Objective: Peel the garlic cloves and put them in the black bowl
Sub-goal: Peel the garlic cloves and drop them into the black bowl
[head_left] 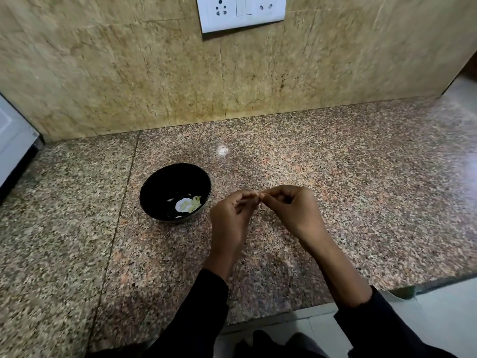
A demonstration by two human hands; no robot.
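Garlic is the subject here, though the clove being worked on is almost entirely hidden: only a pale sliver shows where the two hands meet, just right of centre in the frame.

Nearest the viewer, at the bottom of the frame, two black sleeves point(382, 329) rise from the lower edge over a pale floor. Above them, the left hand point(229, 215) and the right hand point(291, 208) come together over a speckled granite counter point(335, 177). Both hands have their fingers curled inward, and the fingertips point(254, 196) of each touch at one small point between them. They appear to be pinching a garlic clove point(259, 195) from either side, probably to pick away its skin; the clove itself is too small and covered to make out clearly. The hands are held raised above the counter, not resting on it, likely so the fingers can turn the clove freely.

Just left of the hands, touching neither, sits the black bowl point(154, 192) on the counter. Inside it lie a few pale, yellowish-white pieces, seemingly peeled garlic point(189, 204). Its closeness suggests it is placed within easy reach for dropping in each finished clove.

Farther back, a small whitish fleck point(222, 150) lies on the counter, possibly a scrap of skin. Beyond rises a beige stone wall point(103, 73), with a white socket plate point(241, 12) at the top centre and a white appliance edge point(13, 140) at the far left.
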